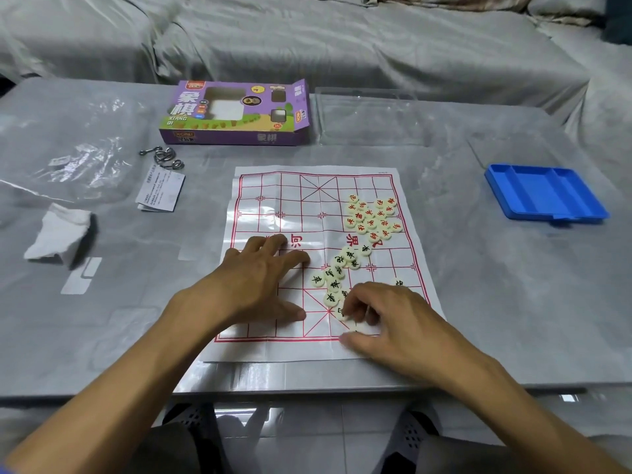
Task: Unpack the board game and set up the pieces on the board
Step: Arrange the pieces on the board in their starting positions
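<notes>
1. The board, a thin creased sheet with a red grid, lies flat at the middle of the table, close to its near edge.
2. The left hand rests flat on the board's left half, fingers straight and spread.
3. The right hand, fingers curled, pinches a piece near the board's near edge.
4. Red-lettered pieces cluster toward the board's far right; black-lettered pieces trail from its middle to the right hand.
5. The purple box lies beyond the board's far edge, one flap open.
6. The blue tray sits near the table's right edge.
</notes>
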Demonstrator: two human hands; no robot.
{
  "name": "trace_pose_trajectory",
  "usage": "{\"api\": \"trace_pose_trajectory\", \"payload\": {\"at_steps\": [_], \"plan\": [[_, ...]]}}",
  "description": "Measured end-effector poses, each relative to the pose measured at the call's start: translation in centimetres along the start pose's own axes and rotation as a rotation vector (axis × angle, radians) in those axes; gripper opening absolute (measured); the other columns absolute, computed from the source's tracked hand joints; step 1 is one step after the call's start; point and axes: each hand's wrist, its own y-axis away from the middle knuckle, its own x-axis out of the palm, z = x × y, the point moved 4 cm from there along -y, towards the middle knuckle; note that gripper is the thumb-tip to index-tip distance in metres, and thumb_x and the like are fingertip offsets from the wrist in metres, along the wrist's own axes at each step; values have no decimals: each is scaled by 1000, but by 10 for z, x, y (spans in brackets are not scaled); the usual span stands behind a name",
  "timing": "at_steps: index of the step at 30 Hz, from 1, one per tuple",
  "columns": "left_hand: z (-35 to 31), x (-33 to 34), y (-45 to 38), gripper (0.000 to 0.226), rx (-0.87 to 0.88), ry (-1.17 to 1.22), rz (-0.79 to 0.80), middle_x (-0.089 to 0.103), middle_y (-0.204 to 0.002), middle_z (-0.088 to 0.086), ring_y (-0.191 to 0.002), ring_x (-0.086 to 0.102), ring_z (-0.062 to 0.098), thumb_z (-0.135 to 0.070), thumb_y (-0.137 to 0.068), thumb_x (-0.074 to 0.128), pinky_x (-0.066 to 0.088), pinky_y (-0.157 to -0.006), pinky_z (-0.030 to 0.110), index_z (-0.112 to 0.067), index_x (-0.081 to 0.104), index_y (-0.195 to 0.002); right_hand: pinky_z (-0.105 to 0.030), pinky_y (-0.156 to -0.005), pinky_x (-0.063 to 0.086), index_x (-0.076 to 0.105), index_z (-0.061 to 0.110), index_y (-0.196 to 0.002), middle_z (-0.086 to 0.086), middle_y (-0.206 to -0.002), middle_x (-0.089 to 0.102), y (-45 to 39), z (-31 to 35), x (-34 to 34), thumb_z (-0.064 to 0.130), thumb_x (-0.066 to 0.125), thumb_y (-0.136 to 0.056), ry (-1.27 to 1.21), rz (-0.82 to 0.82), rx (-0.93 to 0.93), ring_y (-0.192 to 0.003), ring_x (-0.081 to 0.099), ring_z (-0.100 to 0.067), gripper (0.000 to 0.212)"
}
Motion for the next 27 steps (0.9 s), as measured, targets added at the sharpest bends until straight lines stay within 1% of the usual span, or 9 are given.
{"api": "trace_pose_trajectory", "payload": {"at_steps": [3, 6, 9, 12, 15, 18, 20, 24, 27], "plan": [[1, 0, 1, 84, 3, 11, 3, 12, -158, -4, -144, 14, 24, -70, -74, 62, 29, -109, 47, -46, 23, -144, -19, -76, 47, 59, 31, -97, 16, -96, 60, -8, -4, -8, 42, 66, -85, -17, -133, 32, -88, 55, -3, 18], [2, 1, 1, 84, 1, 26, -5, 12, -158, -4, -144, 13, 24, -71, -73, 63, 29, -109, 47, -47, 24, -144, -27, -82, 48, 59, 30, -104, 15, -102, 61, -19, -5, -8, 37, 63, -87, 36, -213, 46, -95, 53, -7, 18], [1, 0, 2, 82, -12, 31, -18, 8, -158, -3, -144, 9, 24, -70, -73, 63, 28, -109, 45, -50, 26, -143, -26, -78, 45, 59, 27, -109, 12, -108, 61, -30, -3, -1, 33, 59, -90, 79, -217, 51, -98, 50, -10, 20], [1, 0, 4, 82, -23, 20, -23, 9, -158, -4, -144, 9, 24, -71, -73, 62, 26, -109, 45, -51, 25, -143, -24, -72, 40, 57, 26, -103, 10, -103, 61, -39, 1, 3, 34, 58, -90, 110, -225, 44, -92, 48, -10, 15], [3, 1, 3, 84, -29, 13, -20, 10, -158, -4, -144, 11, 24, -74, -73, 60, 23, -109, 47, -52, 22, -144, -24, -71, 41, 59, 26, -99, 11, -98, 61, -44, -2, 0, 34, 59, -90, 121, -212, 70, -90, 51, -10, 12], [3, 2, 3, 83, -27, 10, -14, 9, -159, -3, -144, 12, 25, -72, -74, 60, 24, -109, 47, -51, 21, -144, -28, -73, 47, 64, 24, -97, 10, -96, 65, -46, -15, -21, 28, 59, -90, 98, -306, 122, -89, 57, -11, 10], [4, 2, 4, 82, -26, 17, -12, 8, -159, -3, -144, 10, 25, -72, -74, 60, 24, -110, 48, -52, 21, -144, -30, -77, 48, 64, 24, -106, 9, -103, 65, -46, -27, -36, 23, 59, -91, 133, -364, 149, -92, 57, -11, 17], [4, 2, 5, 83, -25, 29, -8, 7, -159, -4, -145, 9, 23, -72, -74, 60, 24, -108, 48, -52, 20, -144, -32, -89, 47, 59, 27, -125, 8, -125, 59, -52, -40, -39, 17, 56, -90, 144, -293, 135, -111, 53, -14, 36], [4, 3, 5, 83, -24, 23, 2, 4, -160, -4, -145, 7, 24, -72, -76, 59, 23, -110, 49, -52, 18, -145, -34, -93, 46, 56, 27, -129, 7, -132, 56, -57, -41, -30, 13, 54, -91, 167, -225, 115, -120, 50, -17, 41]]}}
